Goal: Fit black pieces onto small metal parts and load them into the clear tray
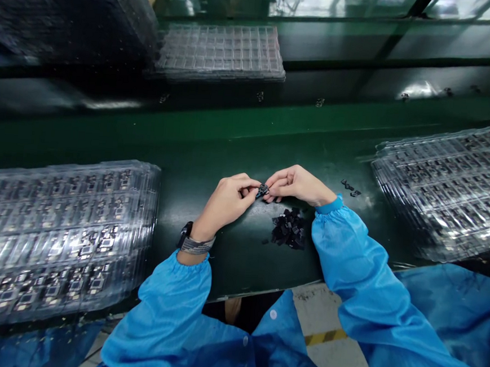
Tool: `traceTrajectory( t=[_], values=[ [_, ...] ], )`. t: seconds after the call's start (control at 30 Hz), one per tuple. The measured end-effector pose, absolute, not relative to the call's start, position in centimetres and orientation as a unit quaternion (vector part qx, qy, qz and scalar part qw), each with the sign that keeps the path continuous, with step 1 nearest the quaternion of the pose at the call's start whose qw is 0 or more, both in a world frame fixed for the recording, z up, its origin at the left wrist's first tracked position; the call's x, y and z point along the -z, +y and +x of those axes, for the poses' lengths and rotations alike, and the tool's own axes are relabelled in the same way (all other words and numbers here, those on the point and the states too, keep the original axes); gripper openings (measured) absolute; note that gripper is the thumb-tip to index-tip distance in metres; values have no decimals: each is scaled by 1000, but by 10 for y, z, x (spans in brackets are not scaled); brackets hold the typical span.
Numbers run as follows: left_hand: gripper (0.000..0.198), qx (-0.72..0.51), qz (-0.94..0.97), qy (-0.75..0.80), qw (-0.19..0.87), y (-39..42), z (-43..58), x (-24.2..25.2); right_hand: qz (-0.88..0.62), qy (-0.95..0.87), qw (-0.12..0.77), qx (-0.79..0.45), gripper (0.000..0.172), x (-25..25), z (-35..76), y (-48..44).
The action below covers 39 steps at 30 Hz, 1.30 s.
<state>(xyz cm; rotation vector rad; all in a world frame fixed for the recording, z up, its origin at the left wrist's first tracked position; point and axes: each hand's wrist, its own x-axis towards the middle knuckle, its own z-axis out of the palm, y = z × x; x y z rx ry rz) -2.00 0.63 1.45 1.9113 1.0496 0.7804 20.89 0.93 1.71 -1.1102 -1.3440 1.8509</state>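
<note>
Head view: a green workbench is being used as the work surface, its near edge running just before the body. Clearance at either side is being bounded by a left tray stack and a right tray stack, both being cut off by the frame; bare surface is lying between stacks and hands. Above the bench middle, a left hand and a right hand are being brought fingertip to fingertip. Just nearer the body, a pile of black pieces is being left uncovered. A small dark part is being pinched between thumb and fingers of both hands, drawn nearly together; its details are being partly hidden by the fingertips.
</note>
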Motion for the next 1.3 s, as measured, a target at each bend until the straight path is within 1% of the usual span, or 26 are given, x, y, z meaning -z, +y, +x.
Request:
traceTrajectory(
  t=[0.23, 0.5, 0.63, 0.77, 0.87, 0.93, 0.97, 1.07, 1.17, 1.3],
  values=[
    [20, -311, 744, 421, 415, 5, -19, -14, -424, -482, 296, -707, 36, -17, 209, 9],
    [21, -318, 645, 432, 544, 6, -16, -18, -431, -462, 332, -700, 36, -11, 201, 9],
    [26, -336, 587, 444, 587, 8, -14, -14, -436, -462, 352, -688, 39, -12, 195, 8],
    [28, -377, 545, 445, 603, 9, -11, -6, -438, -479, 349, -676, 41, -13, 188, 6],
    [31, -375, 551, 443, 599, 9, -9, -3, -447, -484, 381, -649, 40, -9, 183, 5],
    [31, -383, 577, 446, 567, 9, -9, -2, -453, -481, 403, -633, 40, -7, 180, 5],
    [31, -393, 599, 449, 534, 8, -10, -2, -456, -477, 413, -627, 40, -5, 179, 5],
    [29, -425, 682, 456, 383, 6, -9, -2, -470, -465, 433, -612, 40, -3, 176, 5],
    [25, -410, 739, 468, 258, 0, -6, -2, -480, -459, 441, -604, 39, -3, 175, 5],
    [11, -395, 761, 475, 197, -6, -3, -2, -477, -469, 441, -598, 43, -4, 174, 4]
  ],
)
